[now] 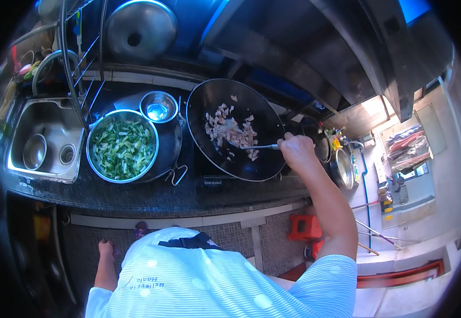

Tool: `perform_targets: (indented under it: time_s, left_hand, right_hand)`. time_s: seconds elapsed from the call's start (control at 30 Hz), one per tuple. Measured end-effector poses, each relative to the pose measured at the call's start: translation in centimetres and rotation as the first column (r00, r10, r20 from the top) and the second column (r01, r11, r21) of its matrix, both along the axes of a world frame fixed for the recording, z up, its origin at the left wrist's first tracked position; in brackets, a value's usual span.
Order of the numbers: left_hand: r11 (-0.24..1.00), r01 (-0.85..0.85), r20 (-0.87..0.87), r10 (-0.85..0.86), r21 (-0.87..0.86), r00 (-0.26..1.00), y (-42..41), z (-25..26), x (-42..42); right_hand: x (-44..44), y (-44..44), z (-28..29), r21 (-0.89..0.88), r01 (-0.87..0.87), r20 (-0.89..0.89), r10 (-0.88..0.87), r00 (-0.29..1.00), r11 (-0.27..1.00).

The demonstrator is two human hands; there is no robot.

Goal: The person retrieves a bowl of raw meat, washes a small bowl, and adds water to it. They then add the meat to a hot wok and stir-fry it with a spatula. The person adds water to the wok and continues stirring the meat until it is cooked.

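My right hand point(297, 150) grips the handle of a metal cooking utensil point(260, 147) over the right side of a large dark wok point(198, 135). The utensil's head rests among pieces of pale cooked meat point(230, 129) spread in the middle of the wok. My left hand point(106, 247) hangs low beside my body, away from the counter; it seems to hold nothing, and its fingers look loosely curled. Left of the wok, a metal bowl point(88, 153) of chopped leafy greens point(123, 145) sits on a dark pan, with a small steel bowl point(158, 106) behind it.
A steel sink point(61, 175) with a metal bowl point(35, 152) in it lies at the left, beside a wire rack point(68, 59). A large metal lid point(142, 30) stands against the wall. More pots point(342, 169) are right of the wok. A red stool point(304, 227) stands on the floor.
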State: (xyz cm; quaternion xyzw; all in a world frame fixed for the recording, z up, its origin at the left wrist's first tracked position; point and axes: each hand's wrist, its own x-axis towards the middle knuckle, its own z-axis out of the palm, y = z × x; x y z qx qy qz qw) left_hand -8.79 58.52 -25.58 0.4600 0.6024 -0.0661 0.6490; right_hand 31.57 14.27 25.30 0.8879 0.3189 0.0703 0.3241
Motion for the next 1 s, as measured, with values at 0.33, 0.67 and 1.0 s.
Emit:
perform_targets:
  time_s: [0.33, 0.67, 1.0]
  left_hand:
    - [0.995, -0.100, -0.072, 0.100, 0.012, 0.992, -1.0, 2.6, -2.3]
    - [0.994, -0.106, -0.028, 0.105, -0.025, 0.994, -1.2, 2.3, -1.1]
    - [0.989, -0.135, -0.110, 0.127, -0.061, 0.986, -2.1, -1.5, -4.2]
  right_hand:
    - [-5.6, 2.7, 7.5, -0.070, -0.013, -0.213, -0.003, 0.977, 0.997]
    - [5.4, 7.2, 0.5, 0.101, 0.307, -0.114, -0.296, 0.948, 0.946]
    - [-3.5, 0.4, 7.1, -0.197, 0.150, -0.145, -0.180, 0.973, 0.969]
